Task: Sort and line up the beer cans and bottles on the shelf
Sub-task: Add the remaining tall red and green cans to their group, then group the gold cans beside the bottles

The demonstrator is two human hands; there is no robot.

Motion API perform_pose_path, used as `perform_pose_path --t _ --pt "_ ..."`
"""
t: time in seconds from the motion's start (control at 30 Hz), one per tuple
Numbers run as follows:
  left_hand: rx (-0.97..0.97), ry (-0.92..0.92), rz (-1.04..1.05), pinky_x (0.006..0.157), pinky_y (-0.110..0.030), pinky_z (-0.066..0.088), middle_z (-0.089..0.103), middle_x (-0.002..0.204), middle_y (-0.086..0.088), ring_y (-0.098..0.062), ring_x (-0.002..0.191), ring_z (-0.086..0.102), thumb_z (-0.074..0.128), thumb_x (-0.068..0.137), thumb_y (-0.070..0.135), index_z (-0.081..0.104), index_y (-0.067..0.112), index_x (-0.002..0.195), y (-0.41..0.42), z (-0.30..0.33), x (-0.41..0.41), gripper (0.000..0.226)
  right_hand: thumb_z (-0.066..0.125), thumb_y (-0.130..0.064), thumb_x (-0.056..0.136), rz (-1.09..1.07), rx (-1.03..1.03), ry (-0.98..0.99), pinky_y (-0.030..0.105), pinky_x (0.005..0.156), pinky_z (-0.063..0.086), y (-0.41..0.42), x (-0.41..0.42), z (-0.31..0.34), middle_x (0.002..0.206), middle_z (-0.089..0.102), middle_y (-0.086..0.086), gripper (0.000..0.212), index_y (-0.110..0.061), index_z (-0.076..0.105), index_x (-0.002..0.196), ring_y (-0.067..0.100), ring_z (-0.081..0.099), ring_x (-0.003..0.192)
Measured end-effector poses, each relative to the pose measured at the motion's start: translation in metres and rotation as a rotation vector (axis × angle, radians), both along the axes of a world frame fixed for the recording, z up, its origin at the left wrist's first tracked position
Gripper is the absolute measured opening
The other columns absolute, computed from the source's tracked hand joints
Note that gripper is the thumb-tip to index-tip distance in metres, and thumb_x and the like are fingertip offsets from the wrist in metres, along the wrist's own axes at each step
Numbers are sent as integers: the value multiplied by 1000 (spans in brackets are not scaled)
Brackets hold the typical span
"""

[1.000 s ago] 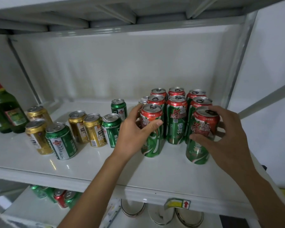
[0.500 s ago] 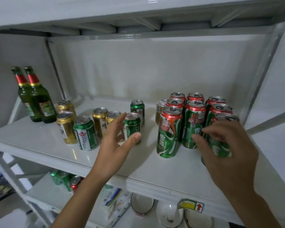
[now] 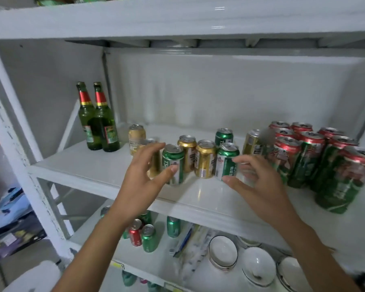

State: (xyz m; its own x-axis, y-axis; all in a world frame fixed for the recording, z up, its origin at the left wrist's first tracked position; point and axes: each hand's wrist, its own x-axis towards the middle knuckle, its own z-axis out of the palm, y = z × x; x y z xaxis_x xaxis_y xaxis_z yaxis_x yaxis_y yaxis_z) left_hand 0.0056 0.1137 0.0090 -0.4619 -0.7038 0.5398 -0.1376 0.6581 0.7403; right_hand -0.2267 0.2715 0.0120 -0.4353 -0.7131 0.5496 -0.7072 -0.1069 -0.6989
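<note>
On the white shelf (image 3: 93,171) a loose group of short cans stands in the middle: a green can (image 3: 174,163), two gold cans (image 3: 204,159), another green can (image 3: 227,162), and more behind. My left hand (image 3: 144,178) hovers open, fingers spread, right beside the left green can and in front of a gold can (image 3: 153,163). My right hand (image 3: 259,182) is open with its thumb and fingertips near the right green can, holding nothing. Tall red-and-green cans (image 3: 308,159) stand packed in rows at the right. Two green bottles (image 3: 99,119) stand at the back left.
The shelf's front edge runs under my wrists. The lower shelf holds several small cans (image 3: 143,232), a paper packet (image 3: 190,247) and white bowls (image 3: 223,251). A white upright post (image 3: 15,144) frames the left side; another shelf board lies overhead.
Both hands left the tall red-and-green cans and moved left to the short cans in the middle. The view swung left, bringing both bottles into sight.
</note>
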Motion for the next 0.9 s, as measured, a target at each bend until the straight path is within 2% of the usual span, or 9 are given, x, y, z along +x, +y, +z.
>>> perform_pose_path --t 0.1,0.23,0.33,0.43,0.5,0.67,0.8,0.9 --pt "11 -16 -11 112 -27 39 46 145 26 5 138 43 72 91 45 54 43 141 -16 -6 30 53 84 -30 81 7 -10 -14 34 101 53 -24 31 -1 120 61 -14 39 -28 67 115 1 61 112" --pt "55 2 11 111 -27 39 46 145 29 6 138 42 72 89 49 52 47 140 -37 -15 58 54 86 -30 79 24 -16 -15 34 98 54 -57 60 -6 117 63 -16 39 -29 67 113 1 62 109" --pt "81 9 26 108 -26 40 45 142 36 10 136 42 69 87 54 51 55 136 -56 -21 71 52 85 -30 79 28 -12 -32 27 97 51 -80 68 -7 119 61 -19 40 -32 66 114 -1 60 111" --pt "96 -2 52 109 -26 40 45 141 36 14 133 43 66 83 60 52 53 136 -78 -24 81 56 85 -30 79 36 -42 -33 25 96 48 -103 70 -4 119 60 -26 40 -33 66 114 -4 59 112" --pt "93 -22 61 110 -25 40 45 139 38 16 131 43 67 83 59 53 52 135 -95 -24 82 54 85 -30 77 39 -45 -32 26 97 49 -117 67 -3 120 60 -24 42 -31 66 115 -4 60 112" --pt "67 -61 19 110 -23 39 46 138 39 16 132 43 71 90 48 56 50 135 -130 -14 69 47 76 -48 69 35 -56 -47 21 92 47 -136 59 -3 120 56 -28 48 -34 65 114 -8 59 109" --pt "72 -45 -85 111 -26 41 50 142 29 6 137 46 72 87 50 57 43 138 -154 -12 52 54 76 -55 64 40 -28 -138 28 93 51 -149 65 -7 123 59 -20 52 -39 64 112 2 62 112" --pt "86 -49 -177 114 -27 43 50 144 22 -3 139 47 80 88 37 56 36 141 -172 -18 35 59 81 -69 63 -8 2 -123 15 83 51 -157 69 -6 115 61 -31 56 -46 62 111 -8 61 106"
